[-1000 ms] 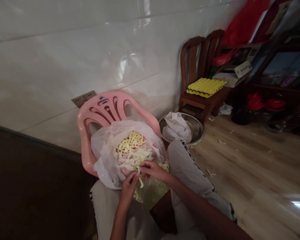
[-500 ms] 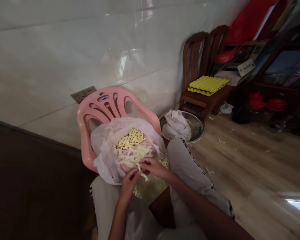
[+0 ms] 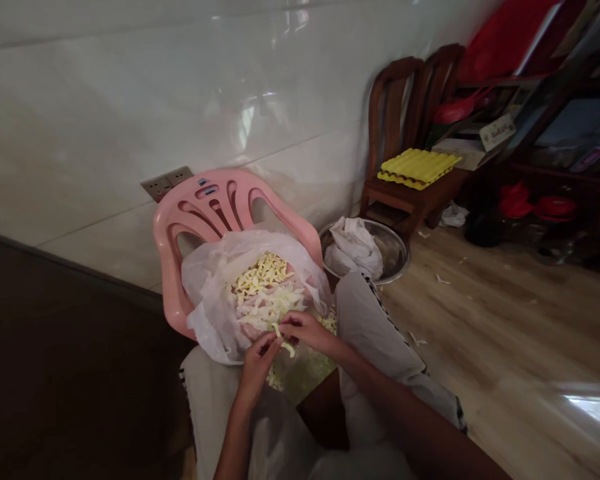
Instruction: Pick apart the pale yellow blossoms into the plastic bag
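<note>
A pale yellow-green strip [image 3: 287, 348] is pinched between my two hands, in front of the pink chair [image 3: 166, 280]. My left hand [image 3: 260, 357] grips it from the left, fingertips closed. From the right, my right hand [image 3: 305, 330] holds the same strip, its fingers bent together. Just beyond my hands, a white plastic bag [image 3: 205, 313] lies spread open on the seat. It bears a heap of small yellowish pieces [image 3: 263, 273] at the back and paler, longer strips [image 3: 270, 307] nearer me. More pieces [image 3: 327, 323] show below, partly hidden by my right hand.
A metal basin [image 3: 397, 260] holding a crumpled white bag [image 3: 354, 250] stands right of the pink chair. Behind it, a wooden chair [image 3: 390, 200] carries yellow trays [image 3: 420, 167]. Scraps [image 3: 443, 279] lie on the floor. My knees flank the work area.
Both hands stay on the strip, with only a very slight shift upward in the picture. The view has tilted slightly.
</note>
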A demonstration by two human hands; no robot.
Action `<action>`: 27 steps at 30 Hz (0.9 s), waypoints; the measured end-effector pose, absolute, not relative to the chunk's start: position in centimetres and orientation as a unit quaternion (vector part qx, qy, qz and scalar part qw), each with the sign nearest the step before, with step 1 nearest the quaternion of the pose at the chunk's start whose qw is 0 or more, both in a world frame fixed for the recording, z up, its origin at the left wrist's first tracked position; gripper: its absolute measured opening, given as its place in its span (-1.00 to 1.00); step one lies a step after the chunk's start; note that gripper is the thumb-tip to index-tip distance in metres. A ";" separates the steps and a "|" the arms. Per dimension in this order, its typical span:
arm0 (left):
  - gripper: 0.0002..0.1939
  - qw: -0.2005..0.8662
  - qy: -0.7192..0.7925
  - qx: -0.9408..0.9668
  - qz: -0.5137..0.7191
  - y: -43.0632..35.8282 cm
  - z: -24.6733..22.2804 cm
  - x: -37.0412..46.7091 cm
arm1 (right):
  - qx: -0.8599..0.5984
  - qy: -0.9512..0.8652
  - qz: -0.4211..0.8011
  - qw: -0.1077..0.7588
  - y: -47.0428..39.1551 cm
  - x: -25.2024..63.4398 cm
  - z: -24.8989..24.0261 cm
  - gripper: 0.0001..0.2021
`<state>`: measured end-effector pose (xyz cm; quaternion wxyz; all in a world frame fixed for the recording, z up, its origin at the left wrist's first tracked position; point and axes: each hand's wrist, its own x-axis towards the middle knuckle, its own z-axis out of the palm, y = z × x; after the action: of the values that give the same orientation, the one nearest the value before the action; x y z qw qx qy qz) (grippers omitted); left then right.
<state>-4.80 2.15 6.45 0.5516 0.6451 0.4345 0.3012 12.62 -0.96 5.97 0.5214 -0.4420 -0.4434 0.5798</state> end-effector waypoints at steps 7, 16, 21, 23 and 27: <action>-0.66 0.546 0.437 0.652 0.293 2.2 6.3 -4.9 | -0.441 -0.447 0.582 0.516 -1.0 12.7 5.9 -0.66; -0.67 0.566 0.420 0.643 0.299 2.3 6.0 -5.0 | -0.440 -0.452 0.572 0.524 -1.0 12.6 6.2 -0.67; -0.68 0.562 0.421 0.645 0.301 2.3 5.8 -5.0 | -0.435 -0.451 0.570 0.531 -1.0 12.4 5.7 -0.69; -0.68 0.561 0.421 0.646 0.301 2.3 5.7 -5.0 | -0.435 -0.451 0.570 0.532 -1.0 12.3 5.6 -0.69; -0.71 0.545 0.423 0.659 0.300 2.4 5.7 -5.0 | -0.434 -0.455 0.559 0.540 -1.0 12.1 5.6 -0.72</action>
<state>-4.97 2.36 5.70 0.5445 0.6593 0.4226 0.3003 12.12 -0.98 5.58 0.5396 -0.4343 -0.4554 0.5593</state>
